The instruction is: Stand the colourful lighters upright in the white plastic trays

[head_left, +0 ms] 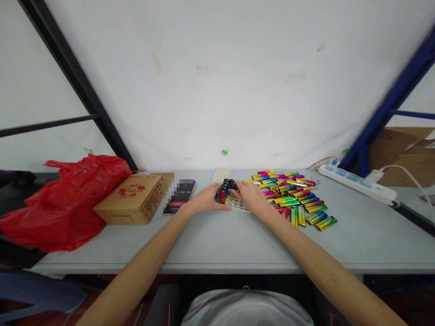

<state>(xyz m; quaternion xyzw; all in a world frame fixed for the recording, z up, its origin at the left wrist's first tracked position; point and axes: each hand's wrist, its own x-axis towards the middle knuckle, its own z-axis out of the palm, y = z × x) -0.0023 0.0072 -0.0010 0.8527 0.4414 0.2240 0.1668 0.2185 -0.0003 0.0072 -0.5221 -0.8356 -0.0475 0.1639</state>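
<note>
A white tray with round hollows (240, 206) lies on the grey table (210, 244), with several dark-topped lighters (225, 186) standing upright at its left part. My left hand (207, 198) is curved around the left side of these lighters, thumb toward the front. From the right, my right hand (249, 194) has its fingers at the same group and covers part of the tray. Which lighter each hand grips is too small to tell. Many shiny multicoloured lighters (288, 190) lie in a loose pile just right of my right hand.
Behind the hands lies another white tray (221, 174). To the left are a phone (180, 196), a cardboard box (131, 199) and a red plastic bag (68, 203). A white power strip (356, 183) lies at the right, near a blue metal frame (390, 99).
</note>
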